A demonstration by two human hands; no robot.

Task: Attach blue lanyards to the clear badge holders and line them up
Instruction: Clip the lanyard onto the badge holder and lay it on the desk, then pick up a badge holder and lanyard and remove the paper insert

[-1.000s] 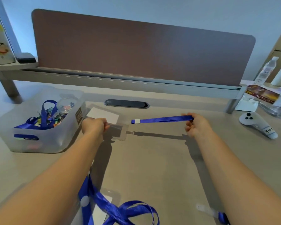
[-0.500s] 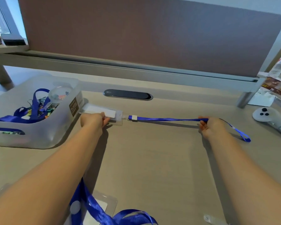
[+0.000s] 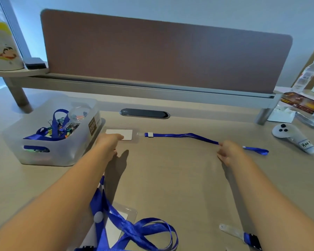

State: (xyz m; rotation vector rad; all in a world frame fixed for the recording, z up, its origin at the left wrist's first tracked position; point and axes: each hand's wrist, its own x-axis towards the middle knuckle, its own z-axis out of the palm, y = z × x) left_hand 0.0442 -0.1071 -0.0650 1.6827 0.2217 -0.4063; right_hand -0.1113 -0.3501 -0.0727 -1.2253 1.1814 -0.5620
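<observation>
Clear, glossy plastic forms the badge holder [image 3: 122, 135], a flat rectangle with a white card inside, laid on the worktop [image 3: 170, 178] just right of the bin. Its near left corner is pressed down by the fingertips of the left hand [image 3: 110, 142], which lies flat on it rather than clenched. From the holder's right edge a small translucent tab leads to a white clasp, and from there a woven blue lanyard [image 3: 181, 135] is stretched rightward in a thin, nearly straight band. The ribbon is pinched by the right hand [image 3: 228, 153], fingers closed on it, and its looped end lies flat on the worktop beyond the hand to the right.

At the near edge a second clear holder [image 3: 123, 214] is seen beneath a loose tangle of glossy blue ribbon [image 3: 143, 230] with a round white bead. A further translucent tab with a blue strap end [image 3: 243, 235] lies at the near right.

On the left a frosted plastic bin [image 3: 62, 151] with rounded corners is filled with blue ribbons, coloured clips and a small clear round tub. Behind it all, a brown fabric-covered divider [image 3: 161, 55] stands on a grey rail, with an oval dark cable grommet [image 3: 144, 113] set into the pale wood-grain surface. A white controller [image 3: 294, 138] with black buttons rests at the far right.
</observation>
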